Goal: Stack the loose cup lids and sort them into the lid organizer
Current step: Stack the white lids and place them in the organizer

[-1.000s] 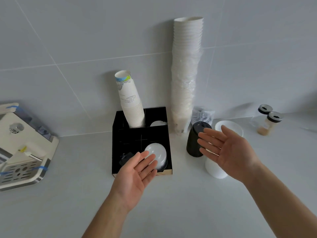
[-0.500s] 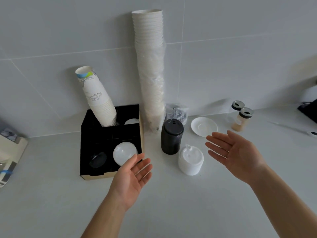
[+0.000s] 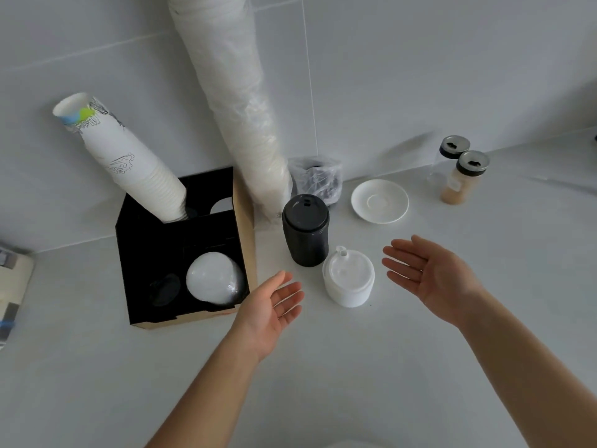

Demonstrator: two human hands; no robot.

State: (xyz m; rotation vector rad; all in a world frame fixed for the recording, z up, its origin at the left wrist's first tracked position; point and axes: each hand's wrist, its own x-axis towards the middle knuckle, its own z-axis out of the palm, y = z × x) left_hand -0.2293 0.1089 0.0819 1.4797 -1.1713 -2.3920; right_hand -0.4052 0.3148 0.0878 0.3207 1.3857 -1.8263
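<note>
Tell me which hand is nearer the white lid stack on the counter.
About even, left hand slightly nearer. It hovers open just left of the white lid stack; the right hand hovers open just right of it. Neither touches.

- The left hand (image 3: 269, 310) is bare: no glove, ring or watch shows.
- The right hand (image 3: 434, 278) is bare likewise.
- Both forearms are uncovered, with no sleeve in view.

From my head, one wide camera looks forward and down, close over the counter (image 3: 355, 367) toward the wall (image 3: 420, 76).
</note>
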